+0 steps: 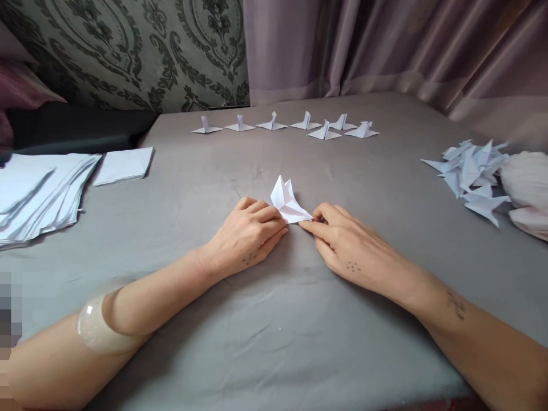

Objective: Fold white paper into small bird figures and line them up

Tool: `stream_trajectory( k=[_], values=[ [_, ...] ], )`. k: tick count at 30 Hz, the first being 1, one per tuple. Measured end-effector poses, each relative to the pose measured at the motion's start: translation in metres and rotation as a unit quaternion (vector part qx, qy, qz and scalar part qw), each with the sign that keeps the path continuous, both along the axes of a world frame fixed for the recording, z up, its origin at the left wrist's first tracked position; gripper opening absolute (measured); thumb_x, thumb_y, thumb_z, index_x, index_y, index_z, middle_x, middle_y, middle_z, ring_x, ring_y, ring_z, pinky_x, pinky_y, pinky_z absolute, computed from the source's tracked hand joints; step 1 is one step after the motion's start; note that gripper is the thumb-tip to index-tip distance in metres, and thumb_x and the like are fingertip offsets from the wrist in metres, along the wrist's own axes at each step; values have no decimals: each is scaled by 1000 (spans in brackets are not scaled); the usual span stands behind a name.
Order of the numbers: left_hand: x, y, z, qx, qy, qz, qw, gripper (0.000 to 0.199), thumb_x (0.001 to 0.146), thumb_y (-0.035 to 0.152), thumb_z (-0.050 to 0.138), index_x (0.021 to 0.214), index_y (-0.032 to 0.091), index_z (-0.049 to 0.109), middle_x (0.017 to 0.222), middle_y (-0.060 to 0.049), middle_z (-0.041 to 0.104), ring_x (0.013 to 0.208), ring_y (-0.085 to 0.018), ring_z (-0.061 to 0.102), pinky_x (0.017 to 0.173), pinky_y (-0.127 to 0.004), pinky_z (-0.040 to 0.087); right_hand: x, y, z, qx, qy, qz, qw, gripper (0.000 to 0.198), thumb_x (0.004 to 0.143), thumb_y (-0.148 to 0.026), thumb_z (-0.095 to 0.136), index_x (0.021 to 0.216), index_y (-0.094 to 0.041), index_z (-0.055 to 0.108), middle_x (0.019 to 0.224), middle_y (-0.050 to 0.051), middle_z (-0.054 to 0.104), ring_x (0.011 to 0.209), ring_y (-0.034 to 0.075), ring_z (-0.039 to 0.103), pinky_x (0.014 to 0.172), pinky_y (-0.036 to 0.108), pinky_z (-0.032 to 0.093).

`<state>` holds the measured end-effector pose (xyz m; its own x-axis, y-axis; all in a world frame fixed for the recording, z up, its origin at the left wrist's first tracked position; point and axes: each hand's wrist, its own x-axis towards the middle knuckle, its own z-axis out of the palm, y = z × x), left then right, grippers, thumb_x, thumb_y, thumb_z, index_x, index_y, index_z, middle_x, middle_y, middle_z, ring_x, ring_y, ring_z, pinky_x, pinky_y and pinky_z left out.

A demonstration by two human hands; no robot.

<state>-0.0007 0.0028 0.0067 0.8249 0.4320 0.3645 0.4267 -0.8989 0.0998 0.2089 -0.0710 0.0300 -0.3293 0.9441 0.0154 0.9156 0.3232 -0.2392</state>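
Between my two hands, a partly folded white origami paper (287, 200) stands on the grey cloth, two pointed flaps raised at its top left. My left hand (253, 228) is closed at the paper's lower left edge, its fingertips pressed on it. At the lower right corner, my right hand (338, 231) pinches the paper's pointed tip between thumb and forefinger. The undersides of the fingers and the paper's rear side are hidden.
Several folded paper pieces (274, 123) stand in a line at the back. A heap of paper cranes (473, 171) lies at right beside a pale fabric bundle (528, 188). On the left are a large paper stack (43, 200) and a smaller stack (124, 165).
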Motion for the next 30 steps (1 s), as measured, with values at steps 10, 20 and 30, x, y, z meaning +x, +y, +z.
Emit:
stream_trajectory(
  k=[10, 20, 30],
  values=[
    [1, 2, 3, -20, 42, 0, 999, 32, 99, 32, 39, 112, 23, 67, 90, -5, 63, 86, -18, 55, 82, -35, 35, 19, 3, 7, -28, 8, -5, 1000, 39, 87, -11, 42, 110, -29, 68, 98, 2, 60, 85, 14, 57, 67, 26, 42],
    [6, 2, 2, -38, 67, 5, 997, 40, 98, 43, 34, 126, 31, 60, 94, -8, 53, 84, -20, 48, 81, -38, 35, 25, 14, 6, -41, 80, -23, 996, 36, 82, -13, 45, 98, -28, 73, 95, -1, 68, 74, 12, 62, 64, 25, 44],
    [8, 5, -1, -17, 27, 1, 999, 37, 100, 36, 32, 115, 21, 62, 93, -7, 61, 85, -19, 56, 90, -39, 34, 6, 27, -17, 39, 209, -135, 968, 17, 79, -36, 59, 88, -22, 63, 81, 0, 67, 66, 13, 57, 64, 26, 45]
  ],
)
